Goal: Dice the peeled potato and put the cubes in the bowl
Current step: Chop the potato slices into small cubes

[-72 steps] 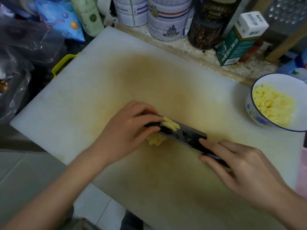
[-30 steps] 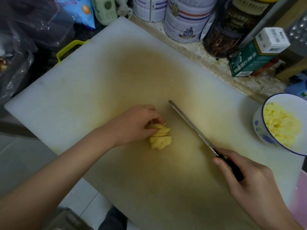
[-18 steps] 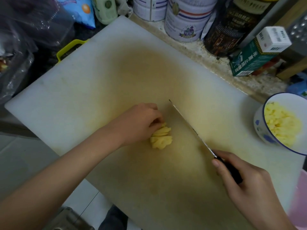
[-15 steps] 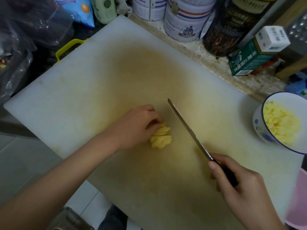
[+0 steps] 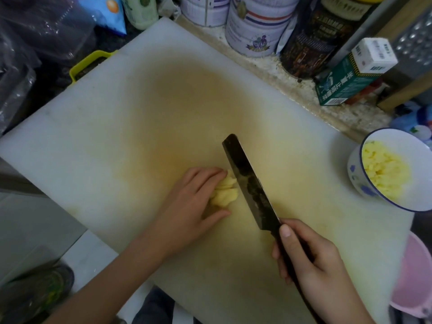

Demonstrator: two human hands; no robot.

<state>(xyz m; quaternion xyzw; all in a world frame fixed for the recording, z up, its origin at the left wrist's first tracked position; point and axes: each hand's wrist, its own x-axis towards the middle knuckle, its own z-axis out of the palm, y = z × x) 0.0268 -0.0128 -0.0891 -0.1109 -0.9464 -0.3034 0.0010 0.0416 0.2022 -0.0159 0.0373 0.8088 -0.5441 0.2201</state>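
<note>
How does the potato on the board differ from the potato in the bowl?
The potato slices on the cutting board are a small stack of larger pieces; the potato cubes in the bowl are a bigger heap of small bits. The left hand holds the potato slices beside the knife; the potato cubes lie loose. Both are peeled, pale yellow.

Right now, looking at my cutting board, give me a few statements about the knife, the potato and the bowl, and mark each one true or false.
1. The right hand grips the handle of the dark-bladed kitchen knife. True.
2. The white blue-rimmed bowl is empty. False: it holds yellow potato cubes.
3. The left hand holds the pale yellow potato slices on the white plastic cutting board. True.
4. The knife's blade is on the left of the potato slices. False: it stands just right of them, on the side away from the left hand.
</note>
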